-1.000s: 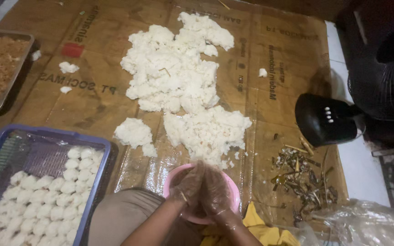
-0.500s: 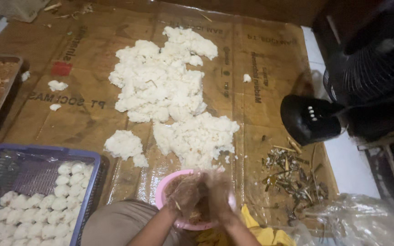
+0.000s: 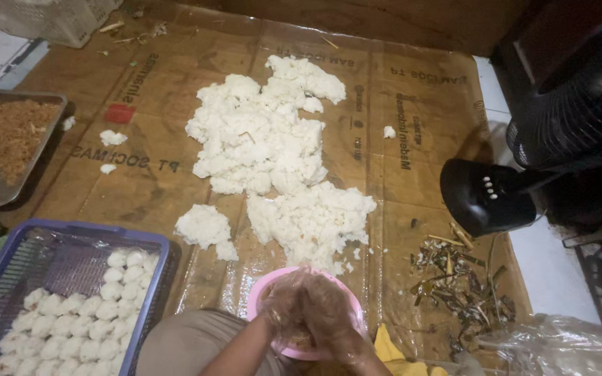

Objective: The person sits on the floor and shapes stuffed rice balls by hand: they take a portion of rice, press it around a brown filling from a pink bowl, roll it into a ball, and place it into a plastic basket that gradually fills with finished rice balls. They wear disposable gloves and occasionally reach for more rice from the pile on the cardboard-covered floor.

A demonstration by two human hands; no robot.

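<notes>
My left hand and my right hand, both in thin clear plastic gloves, are pressed together over a pink bowl at the bottom middle. They cup something between them; I cannot make out what. A big heap of white sticky rice lies on plastic-covered cardboard just beyond the bowl. A blue basket at the lower left holds several white rice balls.
A metal tray of brown crumbly filling sits at the far left. A black fan stands at the right on its round base. Dry twigs and scraps lie near it, a clear plastic bag at the bottom right.
The view has shifted, and things sit a little differently in frame. My gloved hands stay together over the pink bowl, working whatever is between them.
</notes>
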